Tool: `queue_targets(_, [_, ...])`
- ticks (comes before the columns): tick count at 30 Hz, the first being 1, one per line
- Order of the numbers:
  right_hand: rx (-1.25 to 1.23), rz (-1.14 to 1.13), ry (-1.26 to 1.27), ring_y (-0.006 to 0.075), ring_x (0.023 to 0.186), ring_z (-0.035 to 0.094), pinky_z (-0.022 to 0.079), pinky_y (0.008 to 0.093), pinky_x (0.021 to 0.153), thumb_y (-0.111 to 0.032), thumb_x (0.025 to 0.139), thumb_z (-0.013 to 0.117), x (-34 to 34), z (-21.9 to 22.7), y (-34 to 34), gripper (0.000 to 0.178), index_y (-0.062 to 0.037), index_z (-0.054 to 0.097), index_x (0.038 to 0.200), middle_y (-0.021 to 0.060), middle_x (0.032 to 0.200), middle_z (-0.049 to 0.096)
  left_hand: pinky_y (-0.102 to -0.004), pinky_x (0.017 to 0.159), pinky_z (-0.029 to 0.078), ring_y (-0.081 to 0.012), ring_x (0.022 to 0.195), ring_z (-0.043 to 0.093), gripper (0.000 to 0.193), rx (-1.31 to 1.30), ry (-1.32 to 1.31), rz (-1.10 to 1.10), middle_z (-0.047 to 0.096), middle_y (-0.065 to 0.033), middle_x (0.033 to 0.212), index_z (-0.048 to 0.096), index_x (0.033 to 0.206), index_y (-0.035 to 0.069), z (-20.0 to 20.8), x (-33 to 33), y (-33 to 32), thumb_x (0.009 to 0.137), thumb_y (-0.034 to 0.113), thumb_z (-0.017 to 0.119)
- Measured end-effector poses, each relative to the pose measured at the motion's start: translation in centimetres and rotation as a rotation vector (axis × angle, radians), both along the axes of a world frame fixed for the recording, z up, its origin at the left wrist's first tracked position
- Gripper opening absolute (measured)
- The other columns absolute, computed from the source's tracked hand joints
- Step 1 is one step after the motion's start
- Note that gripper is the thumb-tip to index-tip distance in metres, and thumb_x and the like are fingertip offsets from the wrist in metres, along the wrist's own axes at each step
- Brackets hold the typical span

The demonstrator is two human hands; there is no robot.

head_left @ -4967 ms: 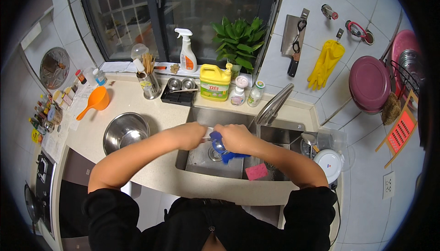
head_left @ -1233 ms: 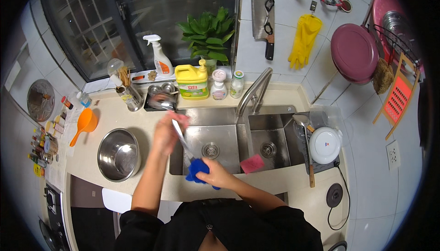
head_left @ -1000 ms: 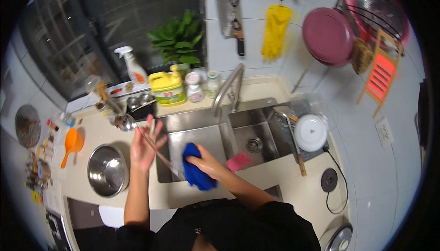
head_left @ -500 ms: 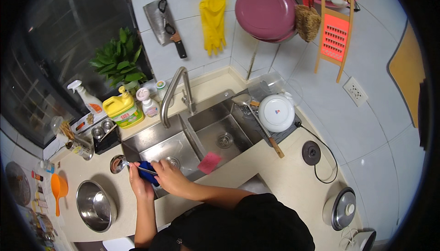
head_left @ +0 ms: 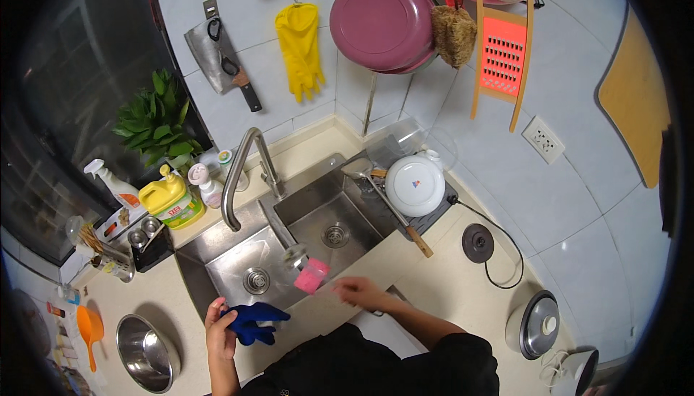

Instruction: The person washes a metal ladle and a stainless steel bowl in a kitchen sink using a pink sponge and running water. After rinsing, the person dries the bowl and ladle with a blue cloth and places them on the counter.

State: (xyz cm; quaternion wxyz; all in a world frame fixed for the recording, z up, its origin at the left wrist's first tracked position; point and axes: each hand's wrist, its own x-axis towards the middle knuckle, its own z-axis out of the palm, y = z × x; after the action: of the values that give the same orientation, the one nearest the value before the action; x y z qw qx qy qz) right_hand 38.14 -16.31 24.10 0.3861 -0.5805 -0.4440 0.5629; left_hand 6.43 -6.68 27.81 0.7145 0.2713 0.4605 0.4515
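Observation:
A dark blue glove [head_left: 251,321] hangs in my left hand [head_left: 220,326], its thumb and fingers closed on one end, just in front of the left sink basin. Farther right, my right hand [head_left: 361,295] is blurred, its fingers drawn together at the front edge of the sink. From it a metal ladle [head_left: 295,255] seems to reach up and left, its blurred bowl over the sink divider and its handle barely visible. A pink sponge [head_left: 314,276] lies at the sink's front rim, beside the ladle.
The double sink [head_left: 217,251] has a curved faucet [head_left: 249,157]. A steel bowl [head_left: 148,352] and orange scoop [head_left: 90,327] stand left; bottles line the back. Right are a white dish [head_left: 415,185], a wooden-handled spatula [head_left: 390,208], a black kettle base [head_left: 477,243] and a lidded pot [head_left: 533,325].
My hands have moved apart. The ladle has left the glove and gone right with my right hand; my left hand keeps the glove. The view has shifted slightly.

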Motion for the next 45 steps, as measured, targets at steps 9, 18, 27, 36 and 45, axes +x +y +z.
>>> queue_targets(9, [0.465,-0.573,-0.883,0.0247,0.062,0.057,0.044,0.0319,0.056,-0.006,0.074,0.058,14.9,-4.1,6.9,0.017,-0.0026,0.056,0.091,0.0137,0.07,0.057,-0.0243,0.073,0.042,-0.0117,0.074,0.051,0.022,-0.071,-0.026,0.11,0.054,0.0002,0.077,0.056,0.087,0.007,-2.0,0.9,0.9,0.071,-0.008,0.054])
queue_targets(18, [0.442,-0.666,-1.067,0.0353,0.077,0.055,0.045,0.0428,0.067,-0.005,0.074,0.055,21.1,-9.0,16.7,0.016,-0.0029,0.056,0.09,0.0173,0.085,0.057,-0.0253,0.071,0.043,-0.0122,0.071,0.051,0.019,-0.079,-0.015,0.23,0.053,-0.0002,0.076,0.053,0.085,0.008,-1.0,0.8,1.1,0.072,-0.005,0.054])
queue_targets(27, [0.208,-0.615,-1.121,0.037,0.088,0.052,0.043,0.0441,0.073,-0.007,0.077,0.051,21.2,-9.4,18.5,0.021,-0.0042,0.051,0.098,0.0181,0.094,0.054,-0.0255,0.07,0.043,-0.0122,0.071,0.052,0.019,-0.06,-0.011,0.295,0.054,0.0004,0.074,0.054,0.084,0.008,-0.7,0.8,0.6,0.071,-0.006,0.055])
queue_targets(36, [0.125,-0.495,-1.31,0.0367,0.096,0.048,0.042,0.0412,0.081,-0.004,0.079,0.048,20.6,-10.6,19.3,0.029,-0.0023,0.043,0.107,0.0217,0.104,0.046,-0.0252,0.07,0.043,-0.0124,0.071,0.053,0.018,-0.085,-0.003,0.288,0.054,0.0004,0.075,0.055,0.083,0.008,-0.8,0.8,0.7,0.071,-0.005,0.057])
queue_targets(45, [0.107,-0.501,-1.285,0.0386,0.1,0.044,0.038,0.042,0.085,-0.001,0.076,0.048,20.3,-9.8,19.4,0.035,-0.0013,0.042,0.11,0.0245,0.108,0.043,-0.0237,0.071,0.041,-0.012,0.072,0.052,0.019,-0.089,0.005,0.279,0.054,0.0006,0.076,0.055,0.083,0.008,-0.6,0.6,0.6,0.07,-0.006,0.056])
